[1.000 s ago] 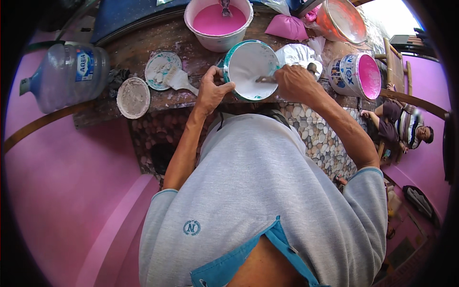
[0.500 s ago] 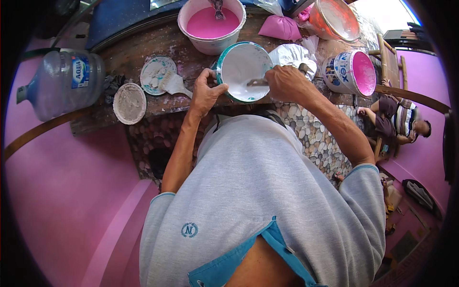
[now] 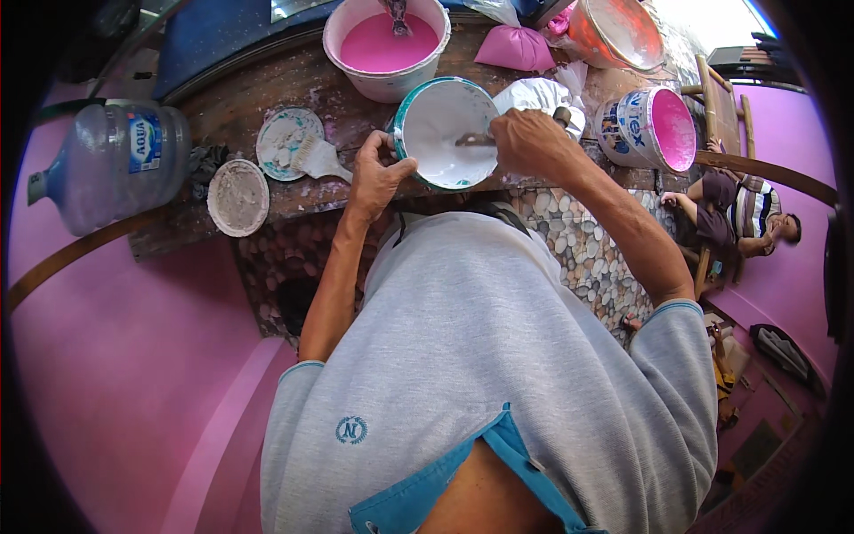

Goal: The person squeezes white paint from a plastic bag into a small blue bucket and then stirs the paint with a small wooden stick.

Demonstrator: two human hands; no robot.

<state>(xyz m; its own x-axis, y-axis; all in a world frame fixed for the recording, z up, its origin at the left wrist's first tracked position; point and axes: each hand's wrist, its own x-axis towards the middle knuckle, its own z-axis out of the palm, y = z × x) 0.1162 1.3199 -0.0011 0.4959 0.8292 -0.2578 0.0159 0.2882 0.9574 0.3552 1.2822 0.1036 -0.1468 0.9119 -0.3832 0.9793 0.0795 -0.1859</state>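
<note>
My left hand (image 3: 377,178) is closed on the near left rim of a small green-edged bucket (image 3: 399,125), thumb and fingers pinching its wall. White paste (image 3: 445,160) lies inside the bucket. My right hand (image 3: 534,145), at the bucket's right rim, is wrapped around a putty knife (image 3: 474,140). The tool's grey blade reaches into the bucket over the paste, and its handle end sticks out beyond my fist. Just left of my left hand, a wide white brush (image 3: 322,160) rests with its bristles on a paste-smeared lid (image 3: 289,142).
Behind the bucket stands a pail of pink paint (image 3: 391,49). Right of it are a pink bag (image 3: 516,49), an orange bucket (image 3: 616,34) and a tipped white pail (image 3: 645,129). A round lid (image 3: 238,198) and water jug (image 3: 120,165) lie left. A person (image 3: 743,209) sits far right.
The putty knife's blade has moved slightly toward the far side of the bucket, with my right hand. My left hand keeps its hold on the rim. The whole view has shifted a little.
</note>
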